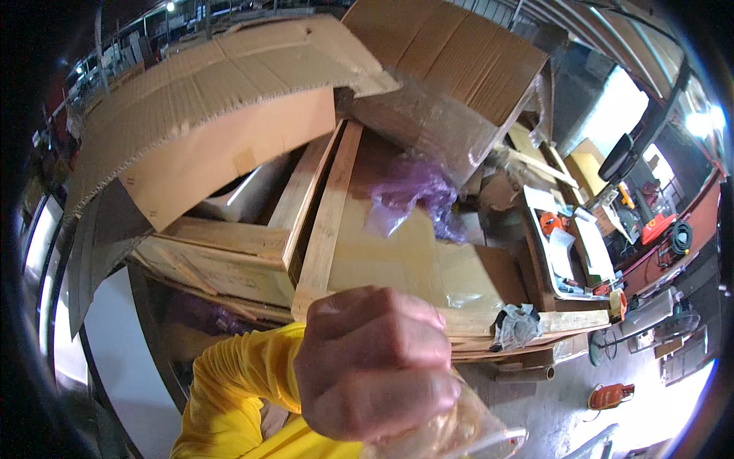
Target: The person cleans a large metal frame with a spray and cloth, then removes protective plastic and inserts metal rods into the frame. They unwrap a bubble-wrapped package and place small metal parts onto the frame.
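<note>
yellow sleeve [245, 363] up close, and the left hand [375, 363] is balled tight, apparently gripping clear plastic film [468, 419] that pokes out just below it, long axis slanting down to the right! no right hand visible. beyond: wooden crate [329, 229], purple film [417, 199], then a big cardboard box [451, 50].

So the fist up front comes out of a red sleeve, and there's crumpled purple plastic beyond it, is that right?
Not quite: the sleeve is yellow, not red, as the head view shows. The rest stands: the fist is up front, with crumpled purple plastic beyond it.
</note>
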`<state>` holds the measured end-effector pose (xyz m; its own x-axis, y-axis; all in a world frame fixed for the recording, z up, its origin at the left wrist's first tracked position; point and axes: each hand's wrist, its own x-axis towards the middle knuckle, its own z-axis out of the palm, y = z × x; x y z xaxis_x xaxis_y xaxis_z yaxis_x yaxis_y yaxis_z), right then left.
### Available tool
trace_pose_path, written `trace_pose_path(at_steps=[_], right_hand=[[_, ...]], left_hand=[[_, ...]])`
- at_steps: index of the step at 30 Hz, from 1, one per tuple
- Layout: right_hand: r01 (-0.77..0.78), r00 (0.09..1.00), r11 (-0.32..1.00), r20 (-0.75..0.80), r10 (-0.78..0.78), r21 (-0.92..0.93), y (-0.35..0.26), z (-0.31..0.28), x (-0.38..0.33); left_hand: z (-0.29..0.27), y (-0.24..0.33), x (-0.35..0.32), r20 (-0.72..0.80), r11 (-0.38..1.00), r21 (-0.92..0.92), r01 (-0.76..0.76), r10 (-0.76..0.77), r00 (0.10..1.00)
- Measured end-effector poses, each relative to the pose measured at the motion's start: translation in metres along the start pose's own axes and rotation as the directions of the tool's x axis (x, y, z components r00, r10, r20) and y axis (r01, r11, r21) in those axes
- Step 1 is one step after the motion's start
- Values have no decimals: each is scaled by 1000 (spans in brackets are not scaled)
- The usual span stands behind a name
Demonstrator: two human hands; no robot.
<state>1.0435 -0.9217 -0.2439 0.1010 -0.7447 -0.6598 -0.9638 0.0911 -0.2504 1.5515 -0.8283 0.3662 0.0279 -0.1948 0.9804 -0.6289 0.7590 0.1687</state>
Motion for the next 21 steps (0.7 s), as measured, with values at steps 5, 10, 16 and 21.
trace_pose_path(at_steps=[5, 10, 16, 21], right_hand=[[187, 982, 980, 13, -189, 67, -86, -25, -10], [165, 985, 986, 46, -166, 16, -119, -39, -15], [27, 996, 989, 89, -14, -147, -65, -6, 5], [188, 982, 980, 30, -186, -71, -15, 15, 6]], left_hand=[[12, 37, 26, -3, 995, 20, 102, -102, 995], [15, 42, 36, 17, 998, -45, 33, -32, 999], [16, 52, 39, 75, 993, -57, 99, -95, 993], [44, 52, -8, -62, 917, -244, 317, -341, 938]])
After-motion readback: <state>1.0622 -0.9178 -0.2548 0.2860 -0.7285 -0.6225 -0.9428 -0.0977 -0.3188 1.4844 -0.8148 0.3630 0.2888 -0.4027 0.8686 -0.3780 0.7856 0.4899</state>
